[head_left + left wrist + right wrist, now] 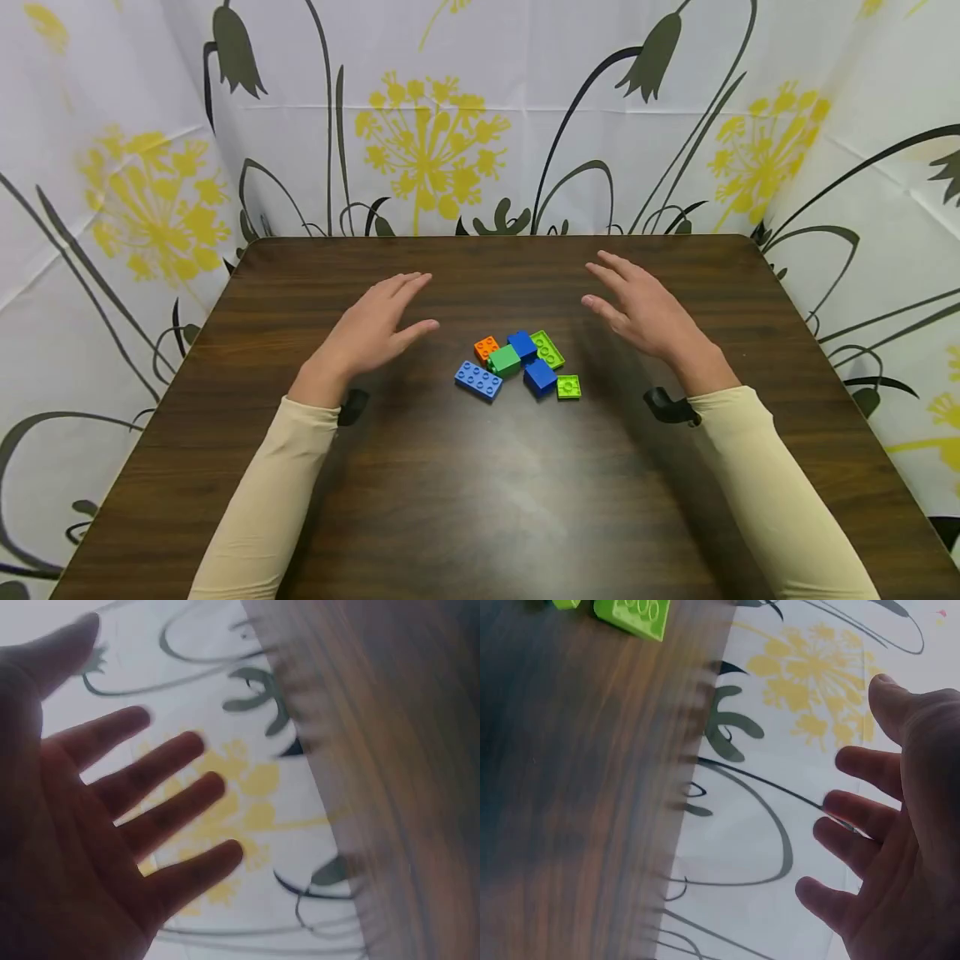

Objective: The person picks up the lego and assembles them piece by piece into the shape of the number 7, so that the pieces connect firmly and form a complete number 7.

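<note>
A small cluster of toy building bricks lies mid-table in the head view. It holds a lighter blue brick (pixel 478 380), an orange brick (pixel 486 348), a green brick (pixel 504 361), two dark blue bricks, one behind (pixel 522 346) and one in front (pixel 540 378), a lime plate (pixel 547 350) and a smaller lime piece (pixel 568 387). To their left my left hand (pixel 372 327) is raised, fingers extended, holding nothing. My right hand (pixel 651 313) is likewise raised on their right with spread fingers and an empty palm. Both hands are apart from the bricks.
The bricks lie on a dark wood-grain table (pixel 480 500) with rounded far corners. Behind and beside it hangs a white curtain (pixel 465 50) with yellow and grey flower prints. A dark wrist strap (pixel 667 407) shows below the right hand.
</note>
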### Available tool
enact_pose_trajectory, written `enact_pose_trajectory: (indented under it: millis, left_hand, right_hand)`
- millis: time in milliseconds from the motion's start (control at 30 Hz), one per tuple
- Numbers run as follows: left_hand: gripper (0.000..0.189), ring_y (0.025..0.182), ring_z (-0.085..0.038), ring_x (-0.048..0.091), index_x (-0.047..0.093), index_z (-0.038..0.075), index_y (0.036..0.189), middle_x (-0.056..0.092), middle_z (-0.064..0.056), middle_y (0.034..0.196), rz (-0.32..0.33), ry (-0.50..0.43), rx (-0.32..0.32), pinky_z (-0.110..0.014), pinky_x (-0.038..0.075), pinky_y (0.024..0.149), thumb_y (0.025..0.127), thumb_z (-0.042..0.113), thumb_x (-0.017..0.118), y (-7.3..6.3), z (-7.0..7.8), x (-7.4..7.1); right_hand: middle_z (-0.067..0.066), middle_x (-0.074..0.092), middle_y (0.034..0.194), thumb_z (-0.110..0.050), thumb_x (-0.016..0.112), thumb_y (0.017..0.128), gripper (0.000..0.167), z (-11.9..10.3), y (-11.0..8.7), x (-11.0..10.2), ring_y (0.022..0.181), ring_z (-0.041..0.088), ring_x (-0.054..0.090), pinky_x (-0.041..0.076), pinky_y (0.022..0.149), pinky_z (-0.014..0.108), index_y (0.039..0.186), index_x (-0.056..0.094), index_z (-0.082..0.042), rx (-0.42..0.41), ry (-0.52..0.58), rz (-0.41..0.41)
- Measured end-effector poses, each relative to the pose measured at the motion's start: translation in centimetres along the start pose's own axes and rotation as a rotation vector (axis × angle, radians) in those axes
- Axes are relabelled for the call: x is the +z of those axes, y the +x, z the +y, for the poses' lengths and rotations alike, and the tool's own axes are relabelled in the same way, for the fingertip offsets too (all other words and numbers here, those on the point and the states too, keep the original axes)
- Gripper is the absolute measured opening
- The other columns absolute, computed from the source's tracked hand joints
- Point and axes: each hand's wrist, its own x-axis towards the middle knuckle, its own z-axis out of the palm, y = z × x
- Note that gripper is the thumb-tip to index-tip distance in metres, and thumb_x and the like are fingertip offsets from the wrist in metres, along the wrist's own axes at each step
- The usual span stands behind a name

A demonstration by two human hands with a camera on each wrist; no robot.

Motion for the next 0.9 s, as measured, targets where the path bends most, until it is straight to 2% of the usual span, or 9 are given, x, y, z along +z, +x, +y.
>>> enact_pose_trajectory:
  millis: [133,267,367,533,733,900]
  left_hand:
    - [0.058,0.12,-0.028,0.053,0.05,0.016,0.143,0.057,-0.009,0.131,0.009,-0.049,-0.015,-0.052,0.047,0.096,0.094,0.044,0.064,0.3,1.7,1.0]
    - [0.049,0.104,-0.024,0.06,0.058,0.017,0.134,0.064,-0.006,0.114,0.018,-0.079,-0.043,-0.045,0.053,0.084,0.093,0.043,0.066,0.5,3.9,3.4]
    - [0.053,0.099,-0.021,0.057,0.057,0.016,0.134,0.062,-0.005,0.112,-0.003,-0.071,-0.071,-0.04,0.053,0.077,0.092,0.048,0.065,0.6,5.4,5.5]
    - [0.065,0.098,-0.023,0.049,0.054,0.012,0.131,0.055,-0.006,0.111,-0.015,0.036,-0.124,-0.038,0.045,0.074,0.087,0.058,0.065,0.7,6.8,7.9]
    - [0.069,0.095,-0.026,0.049,0.052,0.009,0.127,0.053,-0.009,0.108,-0.046,0.143,-0.144,-0.04,0.041,0.074,0.084,0.062,0.066,1.3,7.4,9.2]
    - [0.056,0.09,-0.024,0.051,0.053,0.013,0.123,0.054,-0.006,0.103,-0.059,0.182,-0.115,-0.037,0.04,0.068,0.089,0.055,0.065,1.6,7.9,9.6]
  right_hand:
    - [0.014,0.036,0.153,-0.041,0.056,0.099,0.056,-0.5,-0.2,0.6,0.139,0.036,0.034,0.029,0.112,0.056,0.145,0.048,-0.009,0.016,0.018,-0.031]
    - [0.012,0.056,0.136,-0.039,0.059,0.098,0.048,-1.5,-0.3,1.5,0.124,0.032,0.053,0.042,0.104,0.053,0.135,0.058,-0.009,0.016,0.033,-0.081]
    - [0.009,0.066,0.12,-0.035,0.062,0.097,0.042,-2.3,-0.6,2.5,0.108,0.027,0.062,0.05,0.095,0.048,0.13,0.063,-0.008,-0.005,0.05,-0.121]
    - [0.005,0.067,0.108,-0.037,0.063,0.096,0.042,-3.6,-1.1,4.5,0.096,0.02,0.064,0.054,0.084,0.041,0.126,0.065,-0.008,-0.047,0.045,-0.167]
    - [0.005,0.064,0.105,-0.047,0.066,0.092,0.048,-4.2,-1.4,6.6,0.089,0.018,0.063,0.056,0.076,0.039,0.124,0.063,-0.01,-0.035,0.009,-0.176]
    - [0.001,0.06,0.098,-0.053,0.066,0.089,0.052,-4.4,-1.6,8.0,0.079,0.015,0.058,0.054,0.069,0.034,0.124,0.061,-0.015,-0.007,-0.032,-0.189]
